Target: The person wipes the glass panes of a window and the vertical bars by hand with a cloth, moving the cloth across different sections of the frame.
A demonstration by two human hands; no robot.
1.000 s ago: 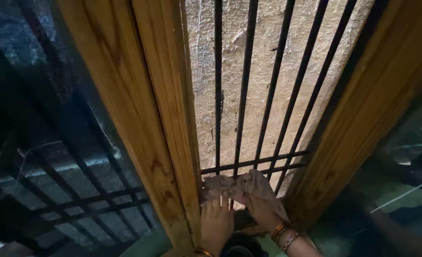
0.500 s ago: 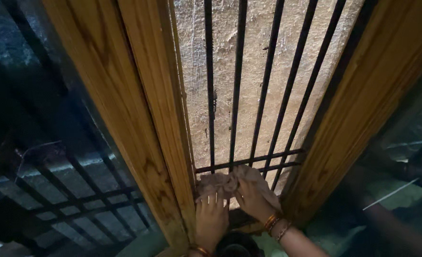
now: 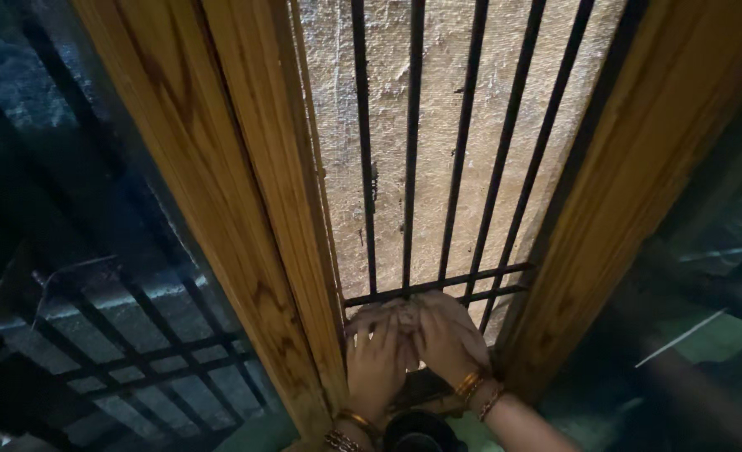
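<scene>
The cloth (image 3: 404, 314), pale and crumpled, sits at the foot of the black window bars (image 3: 411, 151), just under the two crossbars (image 3: 438, 289) and between the wooden frame posts; most of it is covered by the hands. The left hand (image 3: 377, 356) reaches up from 6 o'clock, palm down, fingers (image 3: 385, 328) spread wide and pressed flat on the cloth. The right hand (image 3: 448, 339) comes in from 5 o'clock, angled toward 11 o'clock, its fingers laid close together over the cloth's right part, bangles (image 3: 471, 387) on the wrist. Both forearms are cut off by the lower edge. A dark round object (image 3: 413, 431) at 6 o'clock is too dim to make out.
</scene>
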